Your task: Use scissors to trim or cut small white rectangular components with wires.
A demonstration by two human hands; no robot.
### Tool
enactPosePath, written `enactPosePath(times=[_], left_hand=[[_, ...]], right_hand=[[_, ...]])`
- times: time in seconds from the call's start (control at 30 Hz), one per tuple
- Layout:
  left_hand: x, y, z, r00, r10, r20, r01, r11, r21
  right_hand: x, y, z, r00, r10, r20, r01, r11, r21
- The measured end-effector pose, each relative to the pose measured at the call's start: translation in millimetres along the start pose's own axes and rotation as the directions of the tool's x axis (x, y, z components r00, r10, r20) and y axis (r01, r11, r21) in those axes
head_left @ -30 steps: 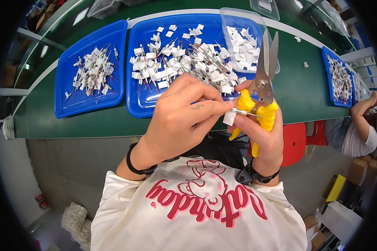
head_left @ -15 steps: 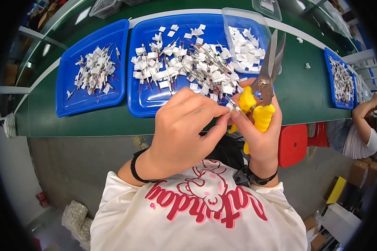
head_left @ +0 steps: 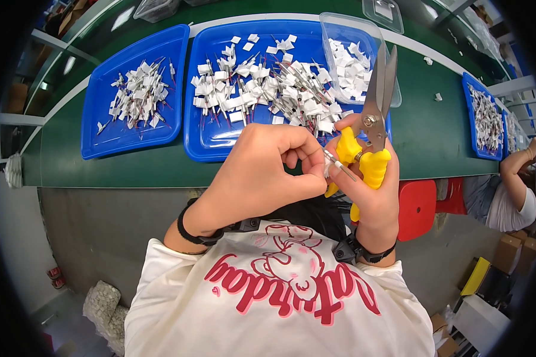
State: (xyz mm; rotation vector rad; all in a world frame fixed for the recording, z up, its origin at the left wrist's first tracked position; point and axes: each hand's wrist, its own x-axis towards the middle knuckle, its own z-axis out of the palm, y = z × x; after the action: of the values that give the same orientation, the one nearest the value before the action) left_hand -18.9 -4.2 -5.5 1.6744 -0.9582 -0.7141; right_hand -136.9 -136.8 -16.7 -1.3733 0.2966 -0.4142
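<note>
Left hand [head_left: 274, 163], yours: fingers curled, index and thumb tips brought up beside the upper end of a slim metal-and-white rod part [head_left: 339, 165]; you cover the contact, so cannot tell whether these fingertips pinch it. Right hand [head_left: 372, 199]: your palm and fingers wrap the yellow-handled shears [head_left: 372, 169], blades pointing up and away from you, tips slightly apart; your right thumb lies against the rod part, which sits tilted between your two hands, lower end toward your right thumb, a bit of white at its upper end. Bench, left to right: left blue tray [head_left: 104, 143], holding one heap of white-tagged rod parts with thin red and dark leads. Next, in front of your hands, central blue tray [head_left: 202, 140], larger, with a broad spread of similar parts, a few white tags near its far edge. Clear plastic tub [head_left: 342, 22] overlaps this tray's right end, white pieces piled inside, just behind your shears. Farther right, a small white scrap [head_left: 438, 97] on the green bench [head_left: 429, 143]; below the bench edge, a red stool [head_left: 415, 208]. Far right, another blue tray [head_left: 471, 113] full of parts, near a co-worker's arm [head_left: 512, 172].
</note>
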Motion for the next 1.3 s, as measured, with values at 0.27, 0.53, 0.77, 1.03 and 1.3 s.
enactPosePath(times=[0.27,0.53,0.77,1.03,1.3], left_hand=[[4,2,-11,0.971,-0.15,0.186,0.189,0.959,-0.211],[-5,-2,1,0.992,0.099,-0.083,-0.095,0.994,0.056],[-7,-2,7,0.938,0.28,-0.204,-0.221,0.937,0.27],[-7,-2,3,0.982,0.145,-0.12,-0.135,0.986,0.094],[-2,-4,-12,0.972,-0.113,0.205,0.14,0.982,-0.123]], right_hand=[[1,-11,-3,0.981,0.187,0.056,-0.193,0.97,0.148],[0,-8,-1,0.999,0.048,0.026,-0.048,0.999,-0.009],[1,-1,0,0.998,-0.055,0.029,0.057,0.994,-0.097],[1,-5,-3,0.994,0.018,0.107,-0.009,0.996,-0.089],[2,-1,-11,0.981,0.014,0.195,0.029,0.976,-0.216]])
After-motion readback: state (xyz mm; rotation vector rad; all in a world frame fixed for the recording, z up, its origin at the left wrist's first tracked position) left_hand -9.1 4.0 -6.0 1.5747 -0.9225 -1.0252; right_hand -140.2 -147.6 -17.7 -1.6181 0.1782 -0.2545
